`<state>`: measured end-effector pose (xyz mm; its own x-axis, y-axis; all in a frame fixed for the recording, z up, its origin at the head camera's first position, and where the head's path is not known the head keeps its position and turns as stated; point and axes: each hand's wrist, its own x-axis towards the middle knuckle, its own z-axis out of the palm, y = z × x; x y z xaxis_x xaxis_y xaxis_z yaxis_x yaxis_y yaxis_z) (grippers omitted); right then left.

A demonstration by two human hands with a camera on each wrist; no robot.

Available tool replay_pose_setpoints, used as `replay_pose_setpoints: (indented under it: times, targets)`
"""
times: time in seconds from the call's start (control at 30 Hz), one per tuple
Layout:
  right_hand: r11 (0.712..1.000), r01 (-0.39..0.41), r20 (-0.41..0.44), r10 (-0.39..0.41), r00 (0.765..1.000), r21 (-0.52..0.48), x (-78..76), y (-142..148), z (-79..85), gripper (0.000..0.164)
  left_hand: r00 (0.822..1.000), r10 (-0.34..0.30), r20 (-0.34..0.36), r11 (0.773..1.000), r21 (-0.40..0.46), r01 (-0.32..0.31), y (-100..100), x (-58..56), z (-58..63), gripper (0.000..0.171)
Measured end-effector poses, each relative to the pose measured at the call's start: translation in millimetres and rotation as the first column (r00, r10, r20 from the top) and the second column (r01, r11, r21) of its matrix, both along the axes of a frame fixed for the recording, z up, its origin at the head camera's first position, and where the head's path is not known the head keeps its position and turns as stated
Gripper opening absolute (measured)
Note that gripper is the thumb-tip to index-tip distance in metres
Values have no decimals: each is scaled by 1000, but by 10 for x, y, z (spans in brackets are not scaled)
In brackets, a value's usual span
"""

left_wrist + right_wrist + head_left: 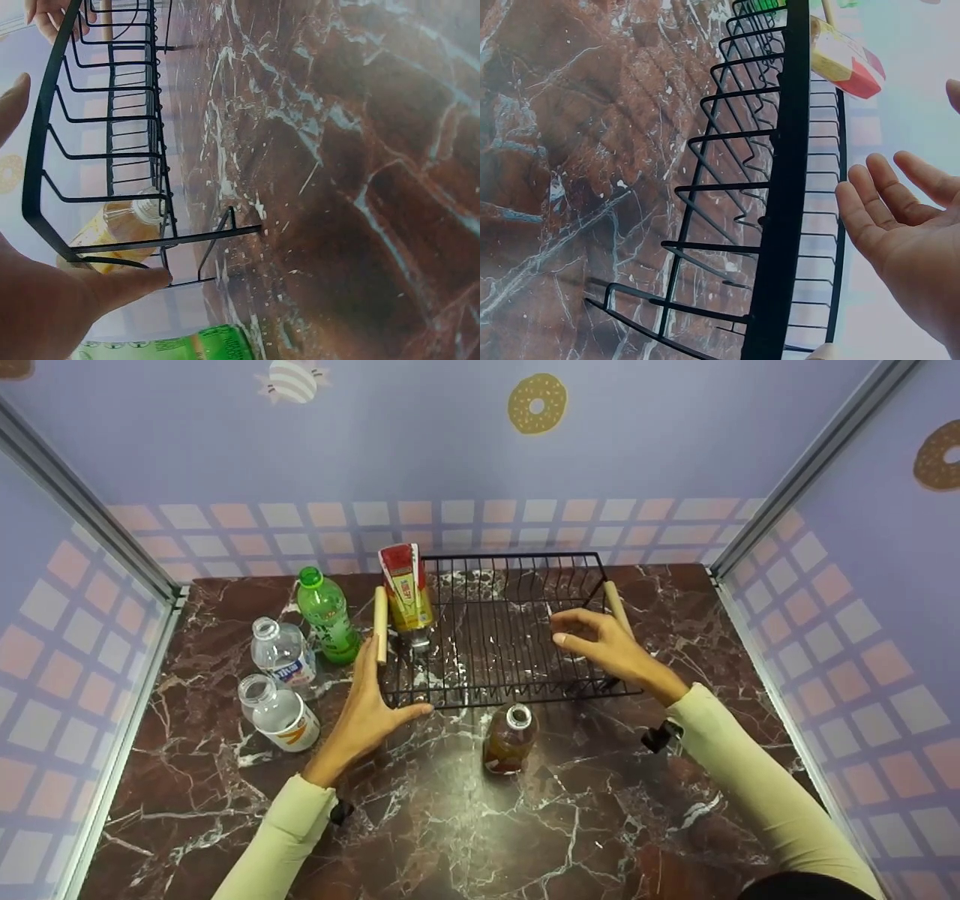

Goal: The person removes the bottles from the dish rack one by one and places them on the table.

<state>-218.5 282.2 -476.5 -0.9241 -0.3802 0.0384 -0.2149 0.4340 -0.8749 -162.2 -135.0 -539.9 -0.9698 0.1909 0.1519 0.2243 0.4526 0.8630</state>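
A black wire rack [510,701] with wooden handles stands on the marble-patterned table. At its left end, a clear bottle with a yellow and red label [407,596] stands neck down inside it. My left hand [367,709] is at the rack's left front corner, thumb spread inward; a straight finger [139,285] lies along the end wire in the left wrist view. Over the rack's right part, beside the right handle [618,611], my right hand [604,645] hovers with loosely bent fingers and holds nothing. A capless bottle of brown drink [511,742] stands upright before the rack.
Left of the rack stand a green bottle [328,619], a clear bottle with a blue and red label [283,652] and another clear bottle with a white and orange label [281,716]. Patterned walls [450,442] enclose the table at the back and both sides.
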Motion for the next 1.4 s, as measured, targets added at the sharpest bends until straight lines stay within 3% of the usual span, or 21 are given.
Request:
replay_pose_setpoints:
  times: [0.43,0.77,1.07,1.4]
  targets:
    - [1000,-24,-4,24,1000,6,-80,-120,43,51,998,13,61,998,58,-16,-12,-17,-61,143]
    - [996,-48,-18,50,999,71,-179,-238,73,55,997,22,77,996,90,-28,-9,-13,-85,140]
    - [992,-89,40,85,996,93,-292,-399,113,65,995,38,90,996,82,-46,-23,-7,-111,140]
    - [978,-131,-2,133,991,164,-477,-586,131,66,993,37,111,995,92,-48,11,3,-120,141]
